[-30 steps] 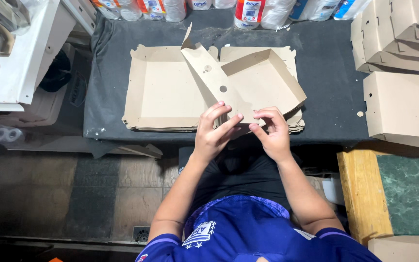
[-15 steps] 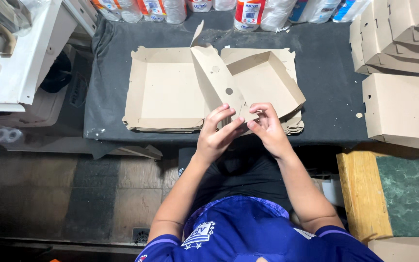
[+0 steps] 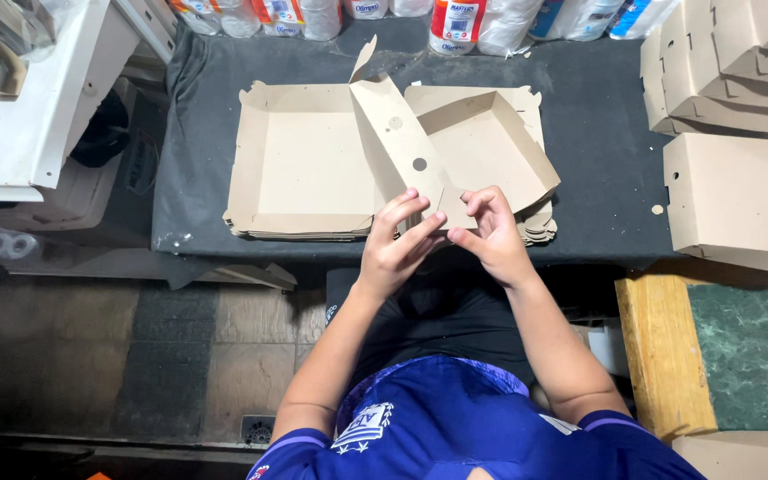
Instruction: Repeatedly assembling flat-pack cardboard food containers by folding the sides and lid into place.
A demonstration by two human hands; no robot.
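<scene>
While upright on the stack (image 3: 300, 231) | box flap (image 3: 399, 147) | pinched by left hand (image 3: 399, 244), right hand (image 3: 491, 233)

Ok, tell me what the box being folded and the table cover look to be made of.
The box in both hands (left hand, right hand) looks like plain brown cardboard: matte, unprinted, with creased flaps and punched holes. The table cover seems to be dark grey cloth, dull and slightly wrinkled at the edge, though felt or thin mat is possible.
</scene>
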